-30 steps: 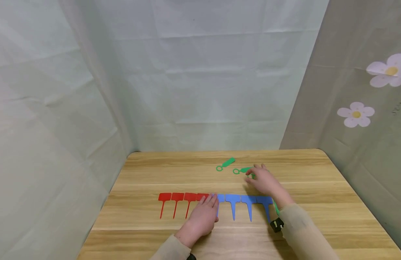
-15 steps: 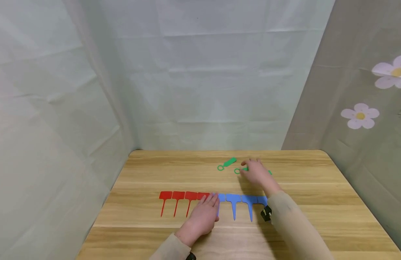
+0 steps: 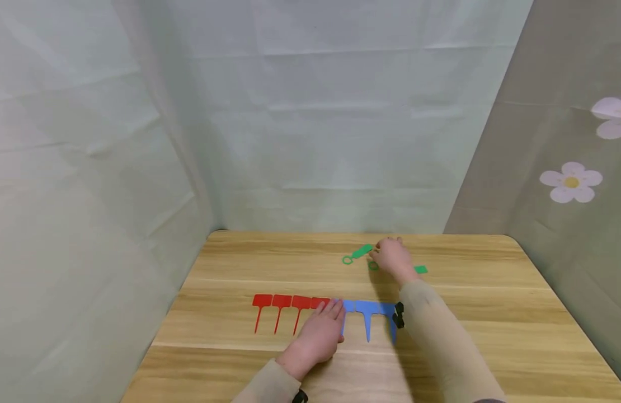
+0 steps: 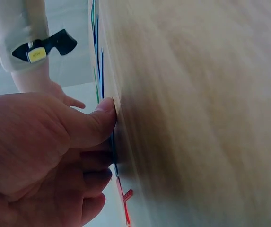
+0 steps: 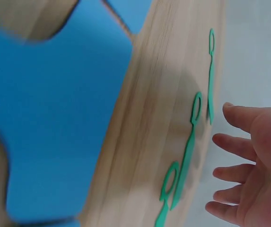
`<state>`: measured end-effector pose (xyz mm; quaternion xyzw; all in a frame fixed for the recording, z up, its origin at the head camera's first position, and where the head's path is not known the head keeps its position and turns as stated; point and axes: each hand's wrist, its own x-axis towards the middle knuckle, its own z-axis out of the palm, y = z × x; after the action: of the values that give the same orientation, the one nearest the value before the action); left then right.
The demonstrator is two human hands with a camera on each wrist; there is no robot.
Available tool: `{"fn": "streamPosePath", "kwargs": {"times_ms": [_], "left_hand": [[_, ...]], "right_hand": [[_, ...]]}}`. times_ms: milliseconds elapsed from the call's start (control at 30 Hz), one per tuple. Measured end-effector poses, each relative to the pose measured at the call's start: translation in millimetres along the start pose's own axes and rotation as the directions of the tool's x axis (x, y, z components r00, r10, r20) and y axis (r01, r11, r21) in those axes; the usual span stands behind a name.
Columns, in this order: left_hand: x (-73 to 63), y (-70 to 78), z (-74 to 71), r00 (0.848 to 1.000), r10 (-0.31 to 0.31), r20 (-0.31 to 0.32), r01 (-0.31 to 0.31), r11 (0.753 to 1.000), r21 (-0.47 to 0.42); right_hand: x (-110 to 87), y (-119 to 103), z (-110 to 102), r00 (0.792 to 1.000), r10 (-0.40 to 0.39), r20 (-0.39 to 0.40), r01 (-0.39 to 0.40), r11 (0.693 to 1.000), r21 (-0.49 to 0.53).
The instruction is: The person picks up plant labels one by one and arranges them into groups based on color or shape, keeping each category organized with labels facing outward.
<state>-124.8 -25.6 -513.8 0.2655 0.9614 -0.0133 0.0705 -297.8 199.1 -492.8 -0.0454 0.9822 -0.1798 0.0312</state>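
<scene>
My left hand (image 3: 320, 331) lies with extended fingers on the row of flat T-shaped plant labels, where the red labels (image 3: 282, 300) meet the blue labels (image 3: 367, 307). In the left wrist view its thumb touches the tabletop beside the row. Behind the row my right hand (image 3: 393, 258) hovers over green ring-ended tags, its fingers spread and holding nothing in the right wrist view. One green tag (image 3: 362, 251) lies just left of its fingertips. Another green tag (image 5: 188, 149) is partly covered by the hand in the head view. A third green tag (image 3: 420, 270) shows right of the wrist.
The wooden table (image 3: 210, 319) carries everything. Pale cloth hangs behind and at both sides, with printed flowers (image 3: 571, 182) on the right. My right sleeve (image 3: 436, 330) hides the right end of the label row. A black wrist strap (image 3: 398, 315) sits above the blue labels.
My right hand has moved away from me and slightly left over the green tags, its forearm now covering more blue labels. The left hand stays on the row; the head view has shifted slightly.
</scene>
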Motion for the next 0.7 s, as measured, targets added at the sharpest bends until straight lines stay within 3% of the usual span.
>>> {"fn": "streamPosePath", "kwargs": {"times_ms": [367, 700], "left_hand": [[0.1, 1.3, 0.1, 1.0, -0.01, 0.014, 0.01, 1.0, -0.002], [1.1, 1.1, -1.0, 1.0, -0.008, 0.004, 0.008, 0.999, 0.032]], "right_hand": [[18.6, -18, 5, 0.988, 0.146, -0.043, -0.149, 0.986, -0.073], [33.5, -33, 11, 0.977, 0.206, -0.058, -0.212, 0.969, -0.128]]}}
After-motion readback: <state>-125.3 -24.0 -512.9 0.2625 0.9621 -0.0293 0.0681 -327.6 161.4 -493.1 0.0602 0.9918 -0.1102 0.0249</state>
